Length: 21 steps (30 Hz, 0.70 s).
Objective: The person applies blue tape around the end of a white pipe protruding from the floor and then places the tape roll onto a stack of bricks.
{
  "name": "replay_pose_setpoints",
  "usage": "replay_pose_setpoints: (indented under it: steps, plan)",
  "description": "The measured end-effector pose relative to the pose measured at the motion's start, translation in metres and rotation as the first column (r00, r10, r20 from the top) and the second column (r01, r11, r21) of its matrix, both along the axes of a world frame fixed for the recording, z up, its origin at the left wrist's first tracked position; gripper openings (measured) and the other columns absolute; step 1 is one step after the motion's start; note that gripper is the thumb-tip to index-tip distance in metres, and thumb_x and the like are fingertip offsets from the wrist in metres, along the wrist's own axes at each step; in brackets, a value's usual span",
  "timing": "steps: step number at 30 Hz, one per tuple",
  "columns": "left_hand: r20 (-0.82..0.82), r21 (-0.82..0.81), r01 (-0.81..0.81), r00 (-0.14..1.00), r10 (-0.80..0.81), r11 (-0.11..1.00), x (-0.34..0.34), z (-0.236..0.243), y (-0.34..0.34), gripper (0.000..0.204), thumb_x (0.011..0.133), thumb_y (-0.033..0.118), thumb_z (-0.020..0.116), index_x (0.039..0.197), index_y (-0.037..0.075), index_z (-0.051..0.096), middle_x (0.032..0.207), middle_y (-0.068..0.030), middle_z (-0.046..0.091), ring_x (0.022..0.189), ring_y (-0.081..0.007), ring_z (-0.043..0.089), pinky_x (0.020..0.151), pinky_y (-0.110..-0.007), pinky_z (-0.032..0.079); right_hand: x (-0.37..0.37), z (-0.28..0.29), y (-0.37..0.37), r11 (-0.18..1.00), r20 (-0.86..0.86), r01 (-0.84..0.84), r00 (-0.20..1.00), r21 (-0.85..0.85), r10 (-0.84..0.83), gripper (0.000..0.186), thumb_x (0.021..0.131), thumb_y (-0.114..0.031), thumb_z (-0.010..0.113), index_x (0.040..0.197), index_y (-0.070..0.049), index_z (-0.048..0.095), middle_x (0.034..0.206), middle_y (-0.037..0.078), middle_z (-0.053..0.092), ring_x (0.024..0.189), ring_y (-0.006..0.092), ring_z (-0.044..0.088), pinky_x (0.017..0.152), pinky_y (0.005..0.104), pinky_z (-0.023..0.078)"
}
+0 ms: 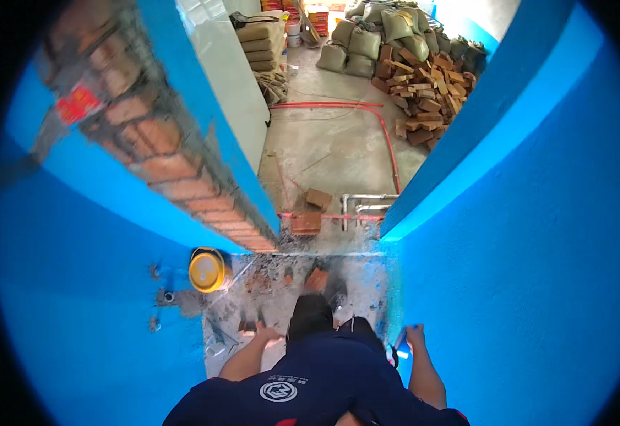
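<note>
My left hand (269, 334) hangs in front of my left thigh, above the rubble-strewn floor. Its fingers look spread, and I see nothing in them. A broken brick piece (247, 329) lies on the floor close by it. My right hand (414, 336) is raised beside the blue wall on the right, its fingers curled closed. Just below and left of the fingers shows a small bluish-white object (402, 352); its kind is too small to tell. A yellow-lidded bucket (207, 273) stands by the left wall, ahead of my left hand.
Ahead is a doorway with an exposed brick edge (175, 167) on its left. Loose bricks (306, 224), white pipes (367, 199) and red pipes (388, 138) lie across the way. Beyond are a brick heap (434, 92) and stacked sacks (363, 44). Pipe stubs (169, 297) stick out of the left wall.
</note>
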<state>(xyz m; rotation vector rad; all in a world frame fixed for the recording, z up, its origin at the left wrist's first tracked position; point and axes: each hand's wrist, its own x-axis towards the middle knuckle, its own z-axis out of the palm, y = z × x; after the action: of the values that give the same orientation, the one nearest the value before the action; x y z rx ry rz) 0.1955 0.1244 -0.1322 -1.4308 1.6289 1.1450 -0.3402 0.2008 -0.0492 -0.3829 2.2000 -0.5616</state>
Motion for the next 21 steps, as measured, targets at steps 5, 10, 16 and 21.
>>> replay_pose_setpoints:
  steps: [5,10,16,21]
  plan:
    - [-0.059,-0.088,0.276,0.958,-0.282,0.957,0.039,-0.012,-0.054,0.043,0.088,0.046,0.048,0.097,0.011,0.071,0.094,-0.0141,0.069,0.103,-0.0368,0.060,0.098,-0.061,0.030,0.040,0.126,-0.245,0.876,-0.158,-0.463,0.883,-0.136,0.442,0.050,0.085,-0.043,0.058,0.121,-0.010,0.045,0.101,0.027,0.062,0.092,0.0433,0.060,0.075,0.0471,0.048]
    - [-0.090,0.219,-0.731,0.644,0.760,0.646,-0.054,-0.001,-0.213,0.034,0.089,0.030,0.055,0.099,0.000,0.066,0.081,-0.0125,0.068,0.064,-0.0302,0.063,0.054,-0.037,0.050,0.055,0.162,-0.414,0.781,-0.176,-0.566,0.825,-0.265,0.538,0.047,0.088,-0.040,0.056,0.123,-0.010,0.046,0.100,0.028,0.061,0.092,0.0433,0.061,0.076,0.0464,0.048]
    - [-0.343,-0.107,-0.513,0.823,0.452,0.852,-0.187,0.065,-0.475,0.030,0.094,0.025,0.044,0.085,0.005,0.065,0.072,-0.0049,0.060,0.060,-0.0193,0.054,0.052,-0.034,0.044,0.029,0.101,-0.629,0.659,-0.069,-0.674,0.714,-0.333,0.696,0.047,0.086,-0.038,0.056,0.120,-0.005,0.049,0.106,0.028,0.060,0.100,0.0414,0.059,0.086,0.0436,0.046]
    - [-0.158,0.040,-0.856,0.504,0.849,0.515,-0.140,-0.026,-0.709,0.027,0.088,0.023,0.047,0.072,0.007,0.061,0.062,-0.0079,0.058,0.056,-0.0221,0.056,0.049,-0.038,0.045,-0.008,0.061,-0.821,0.912,0.148,-0.273,0.933,-0.308,0.329,0.053,0.084,-0.040,0.056,0.127,-0.011,0.046,0.114,0.027,0.059,0.110,0.0407,0.055,0.093,0.0425,0.043]
